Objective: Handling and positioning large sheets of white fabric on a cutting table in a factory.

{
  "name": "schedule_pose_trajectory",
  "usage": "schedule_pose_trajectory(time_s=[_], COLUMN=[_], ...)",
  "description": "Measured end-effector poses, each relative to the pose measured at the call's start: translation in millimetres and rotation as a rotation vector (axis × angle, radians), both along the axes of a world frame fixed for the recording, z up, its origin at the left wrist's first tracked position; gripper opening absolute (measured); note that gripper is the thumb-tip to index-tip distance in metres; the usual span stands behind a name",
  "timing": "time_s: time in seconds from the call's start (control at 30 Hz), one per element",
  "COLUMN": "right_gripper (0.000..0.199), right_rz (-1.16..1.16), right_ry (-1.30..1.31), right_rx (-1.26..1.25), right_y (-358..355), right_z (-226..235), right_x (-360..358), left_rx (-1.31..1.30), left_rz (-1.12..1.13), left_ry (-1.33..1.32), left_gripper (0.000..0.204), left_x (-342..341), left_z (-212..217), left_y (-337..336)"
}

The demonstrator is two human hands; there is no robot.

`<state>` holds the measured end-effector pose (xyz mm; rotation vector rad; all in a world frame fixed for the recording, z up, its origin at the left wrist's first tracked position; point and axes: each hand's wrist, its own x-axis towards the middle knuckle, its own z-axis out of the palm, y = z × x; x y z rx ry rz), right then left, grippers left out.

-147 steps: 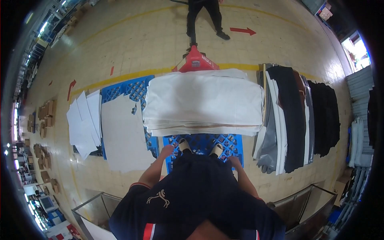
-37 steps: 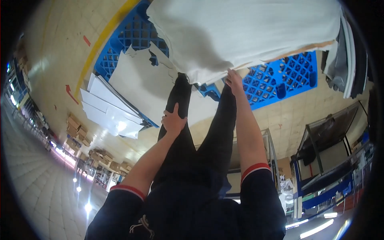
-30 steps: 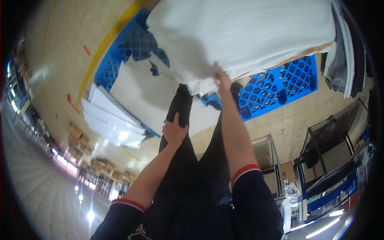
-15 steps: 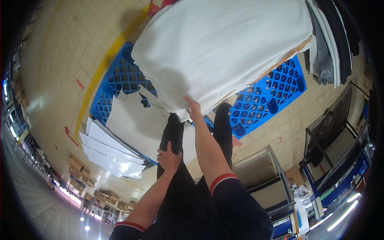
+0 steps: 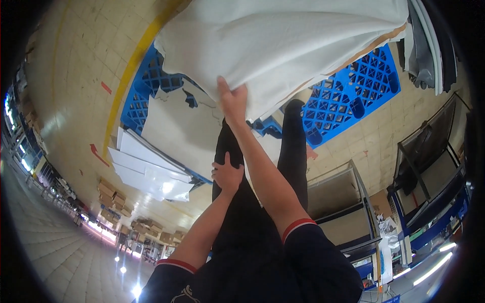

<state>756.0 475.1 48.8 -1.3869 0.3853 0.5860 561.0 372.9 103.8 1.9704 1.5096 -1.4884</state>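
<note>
A blue pallet (image 5: 353,96) lay on the tan floor (image 5: 81,65) and carried a thick stack of white cloth (image 5: 283,40), which covered most of it and hung past its near edge. A second blue pallet (image 5: 146,86) to the left held loose white sheets (image 5: 177,126), with more white sheets (image 5: 146,171) spilling off its corner onto the floor. Dark and grey fabric (image 5: 429,45) was stacked at the right rim of the view. Grey metal carts (image 5: 343,197) stood lower right; what they held could not be made out.

The right hand (image 5: 232,98) reached out with the arm straight and lay on the near edge of the cloth, fingers spread up onto the top layer and the thumb at the hem. Whether it pinched the cloth or only pressed on it could not be told. The left hand (image 5: 227,174) rested open on the left thigh of the dark trousers (image 5: 242,202), well short of the cloth and holding nothing.
</note>
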Motion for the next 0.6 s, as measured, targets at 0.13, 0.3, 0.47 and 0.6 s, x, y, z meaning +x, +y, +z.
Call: schedule_pose_trajectory(time_s=[0.13, 0.3, 0.47, 0.6], right_gripper=[0.033, 0.054, 0.049, 0.048], right_rz=[0.030, 0.171, 0.234, 0.128], right_ry=[0.353, 0.569, 0.627, 0.546], right_rx=[-0.037, -0.019, -0.182, -0.192], right_y=[-58.1, -83.8, -70.5, -62.2], right_z=[-62.8, -109.9, -141.3, -155.8], right_x=[-62.2, -93.2, -116.3, -132.7], left_rx=[0.076, 0.111, 0.126, 0.064], left_rz=[-0.140, -0.124, -0.158, -0.154], left_ry=[-0.066, -0.046, -0.129, -0.165], left_gripper=[0.066, 0.066, 0.064, 0.065], left_x=[-0.5, -7.8, -13.3, -14.8], left_z=[-5.6, -1.0, -0.8, 1.4], left_y=[-10.2, -3.4, 1.3, 8.5])
